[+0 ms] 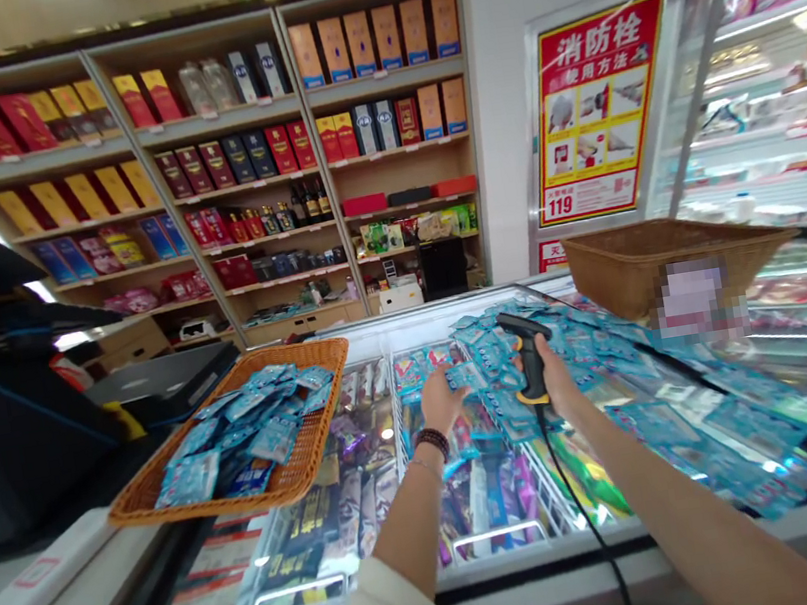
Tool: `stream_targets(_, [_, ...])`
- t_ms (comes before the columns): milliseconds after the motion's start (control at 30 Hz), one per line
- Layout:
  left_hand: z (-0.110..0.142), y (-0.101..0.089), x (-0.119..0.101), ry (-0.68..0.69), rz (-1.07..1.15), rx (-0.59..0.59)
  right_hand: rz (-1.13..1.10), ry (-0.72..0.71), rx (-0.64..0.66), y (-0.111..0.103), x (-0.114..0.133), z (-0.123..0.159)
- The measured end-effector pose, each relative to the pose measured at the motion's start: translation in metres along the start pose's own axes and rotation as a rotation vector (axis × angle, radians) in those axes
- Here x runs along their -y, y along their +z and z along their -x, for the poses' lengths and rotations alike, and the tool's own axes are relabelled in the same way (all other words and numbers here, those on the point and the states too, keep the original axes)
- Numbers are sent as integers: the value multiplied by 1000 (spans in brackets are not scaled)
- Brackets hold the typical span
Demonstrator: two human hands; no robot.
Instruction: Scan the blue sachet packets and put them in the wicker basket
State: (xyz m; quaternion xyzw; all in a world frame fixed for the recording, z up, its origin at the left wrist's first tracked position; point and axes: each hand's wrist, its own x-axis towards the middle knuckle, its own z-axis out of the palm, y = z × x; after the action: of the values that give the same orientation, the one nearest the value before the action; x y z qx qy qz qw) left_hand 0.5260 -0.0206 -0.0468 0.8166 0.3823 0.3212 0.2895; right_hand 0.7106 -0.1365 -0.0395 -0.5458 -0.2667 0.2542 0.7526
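My right hand [552,373] is wrapped round the handle of a black and yellow barcode scanner [532,364], whose cable runs down toward the front edge. To its left, my left hand [440,400], with a beaded bracelet at the wrist, pinches a small blue packet [464,376]. Many similar blue packets [576,342] lie spread over the glass top of the freezer, behind and to the right of the scanner. More blue packets [258,420] are heaped in an orange woven basket [320,456] left of my hands.
A brown basket [617,260] with a blurred label stands at the back right. Through the freezer's glass lid [288,542] wrapped goods show. Dark equipment [4,423] fills the left side. Shelves [224,117] of boxes and bottles line the wall, beside a red poster [598,112].
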Motion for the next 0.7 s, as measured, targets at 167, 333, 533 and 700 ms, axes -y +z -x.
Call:
stream_targets(167, [14,-27,37,-195,412,-241,48,-22,27,44,-3,5])
stream_targets(333, [21,-30,56,-313,864,-386,201,-83,97,74,2,24])
stream_targets(533, [16,-36,61,-313,995,-426,395,-214,125,66,5,33])
stream_targets(700, [13,-37,63,-315,1029,-442,467,-223,193,65,8,38])
